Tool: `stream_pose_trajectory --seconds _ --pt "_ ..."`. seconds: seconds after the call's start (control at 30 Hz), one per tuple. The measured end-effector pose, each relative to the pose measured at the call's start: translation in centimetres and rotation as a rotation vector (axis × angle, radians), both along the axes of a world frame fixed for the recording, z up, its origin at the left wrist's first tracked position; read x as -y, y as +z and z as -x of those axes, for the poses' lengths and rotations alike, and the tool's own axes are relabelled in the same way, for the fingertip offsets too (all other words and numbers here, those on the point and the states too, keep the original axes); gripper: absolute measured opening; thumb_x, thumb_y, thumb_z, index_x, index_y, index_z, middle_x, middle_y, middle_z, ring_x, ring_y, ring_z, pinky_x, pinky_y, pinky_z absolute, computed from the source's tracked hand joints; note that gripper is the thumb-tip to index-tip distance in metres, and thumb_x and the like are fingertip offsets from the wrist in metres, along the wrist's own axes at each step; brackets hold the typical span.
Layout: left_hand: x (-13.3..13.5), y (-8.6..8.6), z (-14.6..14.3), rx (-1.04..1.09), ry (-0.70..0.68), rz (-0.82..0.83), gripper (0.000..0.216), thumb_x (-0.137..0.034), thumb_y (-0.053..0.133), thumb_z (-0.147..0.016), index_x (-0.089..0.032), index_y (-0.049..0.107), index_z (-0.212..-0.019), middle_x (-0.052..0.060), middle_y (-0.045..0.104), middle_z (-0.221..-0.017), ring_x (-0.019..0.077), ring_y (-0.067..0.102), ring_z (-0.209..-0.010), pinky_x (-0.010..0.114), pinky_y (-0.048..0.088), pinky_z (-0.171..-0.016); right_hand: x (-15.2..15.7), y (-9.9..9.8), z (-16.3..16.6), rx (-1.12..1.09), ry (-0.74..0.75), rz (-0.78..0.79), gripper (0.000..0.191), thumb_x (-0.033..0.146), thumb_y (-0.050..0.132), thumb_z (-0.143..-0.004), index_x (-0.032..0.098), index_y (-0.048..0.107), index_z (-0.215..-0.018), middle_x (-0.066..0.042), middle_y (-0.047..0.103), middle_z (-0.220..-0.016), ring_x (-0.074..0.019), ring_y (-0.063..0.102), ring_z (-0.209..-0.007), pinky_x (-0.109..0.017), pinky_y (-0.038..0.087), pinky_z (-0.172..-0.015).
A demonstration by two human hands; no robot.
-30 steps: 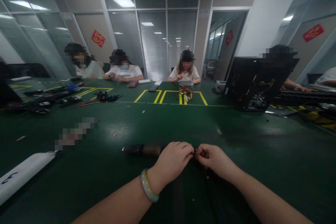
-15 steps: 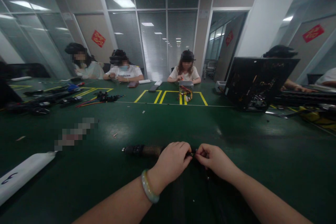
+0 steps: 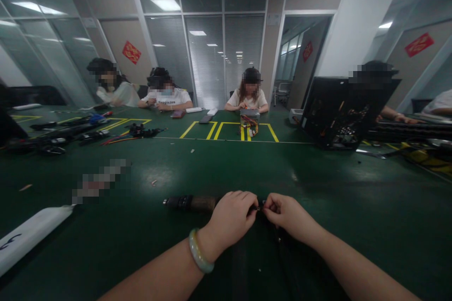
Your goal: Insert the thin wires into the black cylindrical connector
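My left hand (image 3: 231, 218) is closed over the right end of a dark rod-like part (image 3: 189, 203) that lies on the green table (image 3: 226, 164); a pale green bangle is on that wrist. My right hand (image 3: 287, 216) pinches something small and dark right next to the left fingertips; I cannot make out what it is. The two hands meet at the near middle of the table. Dark strips lie on the table between my forearms.
A white flat blade (image 3: 30, 233) lies at the near left. Cables and dark parts (image 3: 88, 134) are at the far left, a wired box (image 3: 249, 122) in a yellow-marked square, an open black computer case (image 3: 344, 113) at right. Several people sit around the table.
The hands stay joined at the same spot; the fingers shift only slightly.
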State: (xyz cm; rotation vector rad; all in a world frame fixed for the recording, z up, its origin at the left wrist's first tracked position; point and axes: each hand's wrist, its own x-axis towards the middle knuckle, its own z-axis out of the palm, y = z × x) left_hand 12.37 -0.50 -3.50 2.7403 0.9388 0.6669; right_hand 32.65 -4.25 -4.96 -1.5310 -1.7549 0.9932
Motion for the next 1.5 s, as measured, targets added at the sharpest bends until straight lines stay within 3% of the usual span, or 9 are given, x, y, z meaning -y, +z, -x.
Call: stream_pose_trajectory --seconds 0.43,0.6,0.87,1.37,1.5 --pt "0.02 0.06 0.03 0.006 -0.043 0.002 0.010 -0.016 0.059 -0.086 -0.021 0.059 -0.095 0.001 0.065 -0.101 0.0205 0.059 -0.097 0.037 0.044 -0.090 0.02 -0.37 0.12 -0.020 0.011 0.009 0.012 0.029 0.058 -0.089 0.018 0.061 -0.086 0.003 0.062 -0.070 -0.0101 0.054 -0.053 -0.017 0.039 -0.047" --pt "-0.12 -0.31 0.03 0.024 0.009 0.009 0.017 -0.018 0.061 -0.087 -0.021 0.057 -0.102 0.003 0.064 -0.102 0.0212 0.059 -0.096 0.037 0.045 -0.089 0.07 -0.24 0.12 -0.027 0.008 0.014 0.012 0.029 0.058 -0.089 0.018 0.060 -0.084 0.003 0.061 -0.068 -0.0103 0.055 -0.053 -0.017 0.040 -0.048" --pt "-0.01 0.08 0.04 0.004 -0.023 0.004 0.008 -0.017 0.061 -0.086 -0.020 0.057 -0.092 0.002 0.064 -0.102 0.0215 0.059 -0.097 0.038 0.045 -0.090 0.07 0.06 0.16 -0.011 0.009 0.016 0.012 0.029 0.059 -0.088 0.018 0.061 -0.084 0.003 0.063 -0.069 -0.0106 0.055 -0.053 -0.018 0.040 -0.048" --pt "0.01 0.17 0.16 0.006 -0.037 0.003 0.013 -0.014 0.060 -0.086 -0.022 0.056 -0.095 0.001 0.062 -0.113 0.0203 0.058 -0.104 0.038 0.044 -0.093 0.20 0.19 0.28 -0.019 0.011 0.017 0.011 0.028 0.058 -0.088 0.018 0.061 -0.084 0.003 0.062 -0.069 -0.0107 0.055 -0.053 -0.018 0.040 -0.048" --pt "0.01 0.09 0.08 -0.012 -0.029 -0.014 0.011 -0.014 0.058 -0.087 -0.021 0.057 -0.096 0.002 0.063 -0.109 0.0208 0.059 -0.102 0.038 0.045 -0.092 0.12 0.11 0.32 -0.016 0.005 -0.001 0.010 0.027 0.058 -0.088 0.018 0.060 -0.082 0.004 0.059 -0.064 -0.0099 0.053 -0.050 -0.017 0.037 -0.046"
